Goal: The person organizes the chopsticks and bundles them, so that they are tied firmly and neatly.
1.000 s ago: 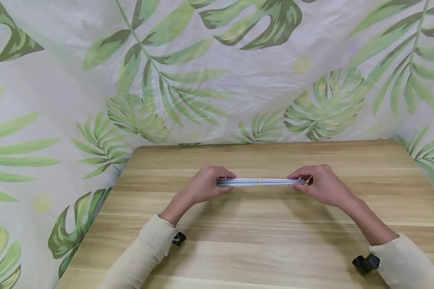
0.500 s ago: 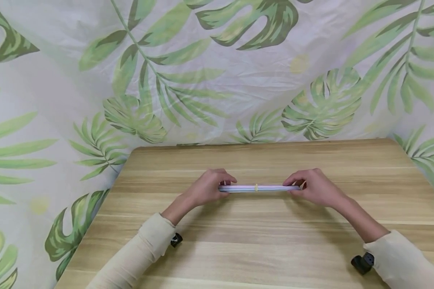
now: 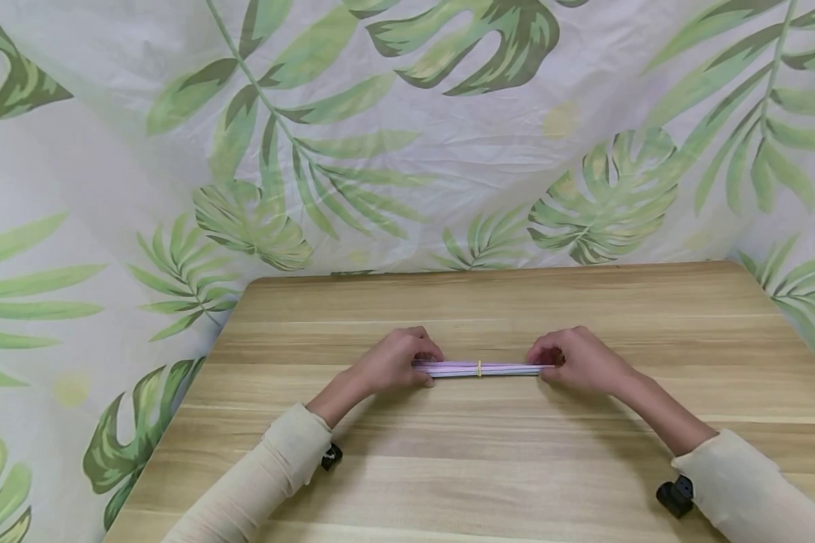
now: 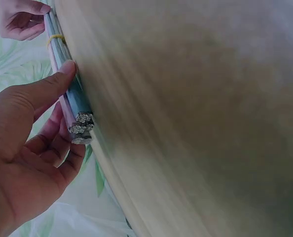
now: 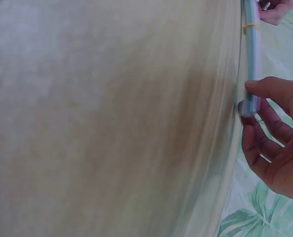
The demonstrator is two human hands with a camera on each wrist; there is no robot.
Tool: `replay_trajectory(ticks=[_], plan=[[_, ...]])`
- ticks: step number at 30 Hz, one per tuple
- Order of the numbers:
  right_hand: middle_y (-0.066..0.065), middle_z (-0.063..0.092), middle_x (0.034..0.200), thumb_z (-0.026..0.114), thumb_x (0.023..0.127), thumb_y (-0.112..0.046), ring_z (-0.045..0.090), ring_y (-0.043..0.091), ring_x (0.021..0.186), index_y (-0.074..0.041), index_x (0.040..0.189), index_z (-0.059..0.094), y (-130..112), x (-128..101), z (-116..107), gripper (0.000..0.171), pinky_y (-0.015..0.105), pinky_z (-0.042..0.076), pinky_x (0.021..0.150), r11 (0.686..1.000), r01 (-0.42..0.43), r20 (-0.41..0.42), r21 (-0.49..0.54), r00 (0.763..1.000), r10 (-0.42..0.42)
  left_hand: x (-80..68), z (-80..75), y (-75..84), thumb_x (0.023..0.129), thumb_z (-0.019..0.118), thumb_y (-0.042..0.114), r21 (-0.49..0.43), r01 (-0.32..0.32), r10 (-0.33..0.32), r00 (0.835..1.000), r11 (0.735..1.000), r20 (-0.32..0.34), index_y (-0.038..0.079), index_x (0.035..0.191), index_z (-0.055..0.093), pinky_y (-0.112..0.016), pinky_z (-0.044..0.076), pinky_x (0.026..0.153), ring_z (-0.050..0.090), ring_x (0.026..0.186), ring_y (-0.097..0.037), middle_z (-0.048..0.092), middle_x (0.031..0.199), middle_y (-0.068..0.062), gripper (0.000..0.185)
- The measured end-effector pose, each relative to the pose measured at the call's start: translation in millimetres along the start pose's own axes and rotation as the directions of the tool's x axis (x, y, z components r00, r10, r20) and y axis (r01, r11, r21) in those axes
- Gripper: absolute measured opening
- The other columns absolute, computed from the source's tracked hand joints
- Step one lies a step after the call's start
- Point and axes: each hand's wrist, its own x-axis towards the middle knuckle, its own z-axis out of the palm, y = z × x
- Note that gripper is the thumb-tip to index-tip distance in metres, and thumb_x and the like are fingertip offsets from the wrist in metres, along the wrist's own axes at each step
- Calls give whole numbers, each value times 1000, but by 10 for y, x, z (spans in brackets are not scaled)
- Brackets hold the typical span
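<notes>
We pinch a bundle of straws (image 3: 481, 369) at each end, left hand (image 3: 395, 360) and right hand (image 3: 579, 360), low over the table (image 3: 489, 467). A yellow rubber band (image 3: 479, 368) sits midway between our grips. Our fingers hide both ends in the head view, and blurred wrist views leave table contact unclear.

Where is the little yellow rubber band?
In the head view the yellow rubber band wraps the middle of the straw bundle, midway between both hands, on the wooden table.

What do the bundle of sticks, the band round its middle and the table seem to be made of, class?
Bundle of sticks: probably plastic straws, smooth and pastel; the left wrist view shows hollow, crimped-looking ends.
Band: likely rubber, thin, yellow and drawn tight.
Table: wood or wood-look laminate, matte, with pale grain stripes; which one cannot be told.
</notes>
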Motion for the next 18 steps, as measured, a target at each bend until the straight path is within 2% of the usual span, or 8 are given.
replay_trajectory(ticks=[12, 18], plan=[[-4, 81, 100, 81, 90, -2, 71, 10, 92, -13, 104, 81, 24, -62, -9, 17, 32, 58, 80, 1000, -18, 15, 2, 1000, 18, -6, 38, 30, 87, 91, 17, 23, 23, -23, 1000, 999, 7, 11, 117, 82, -27, 56, 84, 67, 94, -12, 76, 110, -2, 32], [-4, 81, 100, 83, 90, -4, 72, 10, 93, -14, 104, 82, 30, -106, -13, 17, 34, 60, 81, 1000, -23, -5, 0, 1000, 23, -16, 26, 40, 87, 90, 17, 17, 24, -24, 1000, 1000, -7, 10, 118, 82, -29, 57, 85, 69, 95, -15, 76, 111, -3, 32]])
